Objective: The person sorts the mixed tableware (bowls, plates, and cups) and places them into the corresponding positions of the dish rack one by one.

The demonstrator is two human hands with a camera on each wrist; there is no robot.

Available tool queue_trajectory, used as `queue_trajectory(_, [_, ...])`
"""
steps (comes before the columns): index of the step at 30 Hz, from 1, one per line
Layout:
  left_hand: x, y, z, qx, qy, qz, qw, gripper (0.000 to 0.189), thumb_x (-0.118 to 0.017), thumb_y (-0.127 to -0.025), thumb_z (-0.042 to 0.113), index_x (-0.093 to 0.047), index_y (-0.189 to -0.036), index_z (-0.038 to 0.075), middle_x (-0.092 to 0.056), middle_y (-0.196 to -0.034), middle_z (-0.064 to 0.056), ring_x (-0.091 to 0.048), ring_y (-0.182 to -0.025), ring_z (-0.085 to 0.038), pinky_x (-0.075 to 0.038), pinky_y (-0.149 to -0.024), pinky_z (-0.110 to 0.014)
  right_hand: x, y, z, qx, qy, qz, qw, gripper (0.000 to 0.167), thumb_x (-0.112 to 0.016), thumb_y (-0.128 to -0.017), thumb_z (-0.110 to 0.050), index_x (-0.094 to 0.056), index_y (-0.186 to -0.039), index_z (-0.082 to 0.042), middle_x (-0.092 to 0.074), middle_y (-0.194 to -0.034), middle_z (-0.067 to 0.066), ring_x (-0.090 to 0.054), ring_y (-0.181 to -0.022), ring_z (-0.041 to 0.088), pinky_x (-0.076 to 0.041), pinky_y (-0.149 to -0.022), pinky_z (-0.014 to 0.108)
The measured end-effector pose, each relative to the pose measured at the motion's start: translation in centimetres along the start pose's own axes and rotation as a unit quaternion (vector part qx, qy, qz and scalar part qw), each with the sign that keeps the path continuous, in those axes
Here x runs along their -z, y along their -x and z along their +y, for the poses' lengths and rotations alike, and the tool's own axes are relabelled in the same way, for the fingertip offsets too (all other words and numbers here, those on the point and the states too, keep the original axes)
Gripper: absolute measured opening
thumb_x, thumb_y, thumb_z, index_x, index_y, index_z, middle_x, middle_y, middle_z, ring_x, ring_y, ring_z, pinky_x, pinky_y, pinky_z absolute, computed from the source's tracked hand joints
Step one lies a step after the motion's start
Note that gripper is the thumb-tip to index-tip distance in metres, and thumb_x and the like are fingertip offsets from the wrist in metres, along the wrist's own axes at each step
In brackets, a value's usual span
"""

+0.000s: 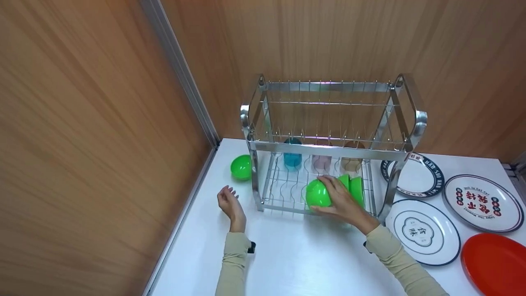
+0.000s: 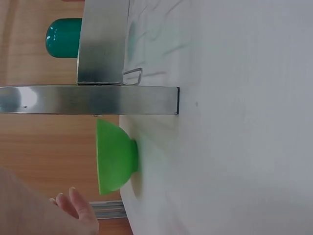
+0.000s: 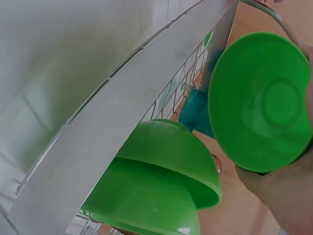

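My right hand (image 1: 339, 199) grips a green bowl (image 1: 317, 194) over the front of the metal dish rack's lower tier (image 1: 283, 185). In the right wrist view the inside of this bowl (image 3: 259, 105) faces the camera, the thumb at its rim. Two more green bowls (image 3: 166, 152) stand on edge in the rack, just right of the held one in the head view. My left hand (image 1: 231, 204) is raised left of the rack, fingers loosely bent and holding nothing. Nearest to it, another green bowl (image 1: 241, 167) sits upright on the white table, outside the rack's left leg.
Blue (image 1: 292, 154), pinkish (image 1: 321, 162) and brownish cups (image 1: 352, 158) stand at the back of the lower tier. Several printed white plates (image 1: 423, 232) and a red plate (image 1: 495, 263) lie on the right. Wooden panels (image 1: 328, 37) close off the back and left.
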State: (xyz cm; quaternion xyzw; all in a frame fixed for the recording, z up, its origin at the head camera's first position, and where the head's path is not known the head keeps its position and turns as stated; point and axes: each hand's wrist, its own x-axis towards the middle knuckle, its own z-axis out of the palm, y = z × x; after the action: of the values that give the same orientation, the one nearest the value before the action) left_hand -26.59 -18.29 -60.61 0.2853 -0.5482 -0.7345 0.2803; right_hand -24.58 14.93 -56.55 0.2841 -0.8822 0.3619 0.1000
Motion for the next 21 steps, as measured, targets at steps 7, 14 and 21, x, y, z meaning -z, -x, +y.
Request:
queue_trajectory(7, [-0.2,-1.7,-0.9,0.029,0.002,0.005,0.9996,0.038,-0.040,-0.112,0.021,-0.048,-0.136,-0.007,-0.052,-0.134,-0.026,-0.051,-0.126,-0.039,-0.046,-0.102,-0.041,0.0,-0.1,0.9,0.037,0.040,0.006,0.9985,0.094,-0.091,-0.077,-0.040,-0.046,-0.150,-0.004,-0.046,-0.146,0.022,-0.051,-0.128,0.041,-0.052,-0.099,0.059])
queue_trajectory(14, [-0.7,-3.4,-1.2,0.051,0.013,-0.007,0.9986,0.043,-0.041,-0.112,0.022,-0.043,-0.143,-0.008,-0.047,-0.143,-0.027,-0.047,-0.134,-0.038,-0.041,-0.113,-0.045,-0.1,-0.4,1.5,0.059,0.069,0.017,0.9957,0.096,-0.094,-0.072,-0.039,-0.049,-0.148,-0.002,-0.049,-0.144,0.023,-0.050,-0.129,0.041,-0.051,-0.100,0.059])
queue_trajectory(21, [-1.3,-4.9,-1.3,0.089,0.029,-0.005,0.9956,0.041,-0.043,-0.110,0.021,-0.043,-0.142,-0.004,-0.044,-0.150,-0.026,-0.043,-0.140,-0.038,-0.039,-0.116,-0.043,0.2,-0.6,1.9,0.058,0.100,-0.003,0.9933,0.094,-0.088,-0.078,-0.050,-0.049,-0.150,-0.006,-0.049,-0.147,0.018,-0.045,-0.134,0.038,-0.042,-0.110,0.061])
